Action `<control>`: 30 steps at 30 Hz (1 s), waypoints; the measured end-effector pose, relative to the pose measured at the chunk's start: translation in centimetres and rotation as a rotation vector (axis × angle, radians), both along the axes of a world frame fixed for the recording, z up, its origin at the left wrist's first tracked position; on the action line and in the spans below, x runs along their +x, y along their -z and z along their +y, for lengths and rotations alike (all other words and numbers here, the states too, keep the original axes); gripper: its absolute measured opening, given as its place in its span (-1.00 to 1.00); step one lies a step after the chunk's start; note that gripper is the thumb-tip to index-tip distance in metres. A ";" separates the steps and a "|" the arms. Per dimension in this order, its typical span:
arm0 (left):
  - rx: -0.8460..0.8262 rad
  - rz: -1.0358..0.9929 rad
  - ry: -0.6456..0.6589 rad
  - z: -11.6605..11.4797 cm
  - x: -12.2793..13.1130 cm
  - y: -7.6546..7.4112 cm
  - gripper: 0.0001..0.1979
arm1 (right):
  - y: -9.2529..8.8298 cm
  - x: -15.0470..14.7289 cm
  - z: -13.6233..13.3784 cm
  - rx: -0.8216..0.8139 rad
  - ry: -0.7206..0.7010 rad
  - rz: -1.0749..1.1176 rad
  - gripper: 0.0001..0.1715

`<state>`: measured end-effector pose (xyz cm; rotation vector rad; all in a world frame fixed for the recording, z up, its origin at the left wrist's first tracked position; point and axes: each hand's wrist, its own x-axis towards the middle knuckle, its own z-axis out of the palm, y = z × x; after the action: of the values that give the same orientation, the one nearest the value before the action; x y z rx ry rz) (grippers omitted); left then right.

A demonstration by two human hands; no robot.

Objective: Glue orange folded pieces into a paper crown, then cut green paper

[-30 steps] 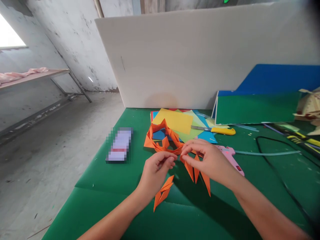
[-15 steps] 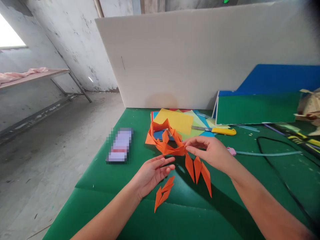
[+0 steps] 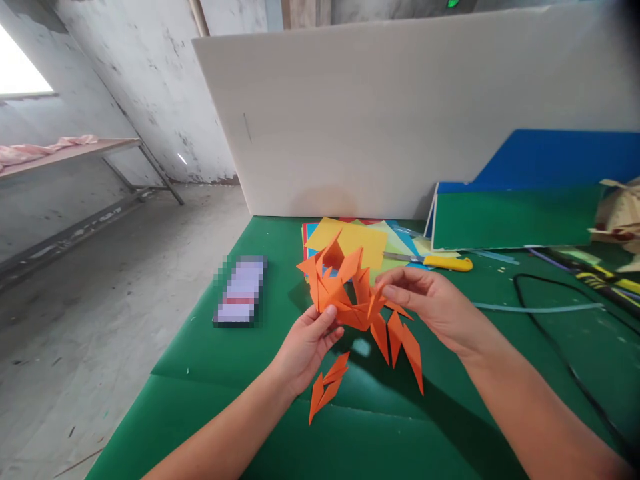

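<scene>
Between my hands is an orange folded-paper model [image 3: 333, 290], a loose ring of joined pointed units. My left hand [image 3: 313, 340] is closed on its near left side, with the thumb on top. The fingertips of my right hand [image 3: 417, 290] pinch the model's right end. Beneath that end, several loose orange folded-paper pieces [image 3: 411, 353] lie fanned out on the green table, partly hidden at the top. More orange folded-paper pieces [image 3: 327, 387] lie just below my left hand.
Coloured paper sheets [image 3: 345, 239] lie behind the model, with a yellow-handled knife [image 3: 447, 263] on them. A phone with a blurred screen [image 3: 240, 293] rests at left. A black cable [image 3: 543, 330] curves at right. A large white board [image 3: 350, 120] stands behind the table.
My left hand has risen and closed on the model's near side. The ring has tilted up and turned, and my right hand has shifted slightly right. The loose pieces have stayed put.
</scene>
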<state>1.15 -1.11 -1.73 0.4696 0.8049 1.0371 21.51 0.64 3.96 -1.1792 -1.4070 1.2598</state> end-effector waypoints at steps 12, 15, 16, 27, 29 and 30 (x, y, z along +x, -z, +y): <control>0.019 0.017 0.016 -0.5 0.3 -0.2 -0.71 | 1.4 -1.8 -0.2 0.249 0.275 -0.280 -0.79; 0.016 0.011 0.011 -0.6 0.2 -0.1 -0.72 | 1.8 -2.2 -0.5 0.305 0.281 -0.366 -0.83; 0.016 0.009 0.007 -0.6 0.2 -0.1 -0.73 | 1.9 -2.4 -0.6 0.312 0.280 -0.380 -0.84; -0.007 -0.011 -0.016 -0.6 0.3 -0.3 -0.77 | 1.6 -3.1 -1.1 0.310 0.229 -0.348 -0.83; -0.005 -0.015 -0.018 -0.7 0.4 -0.3 -0.78 | 1.6 -3.1 -1.1 0.311 0.235 -0.356 -0.83; -0.006 -0.016 -0.019 -0.7 0.4 -0.3 -0.78 | 1.6 -3.1 -1.1 0.309 0.237 -0.359 -0.82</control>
<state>1.55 -1.77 -1.46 0.4491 0.7998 1.0544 18.43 -0.44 2.37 -1.3492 -1.5944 0.6588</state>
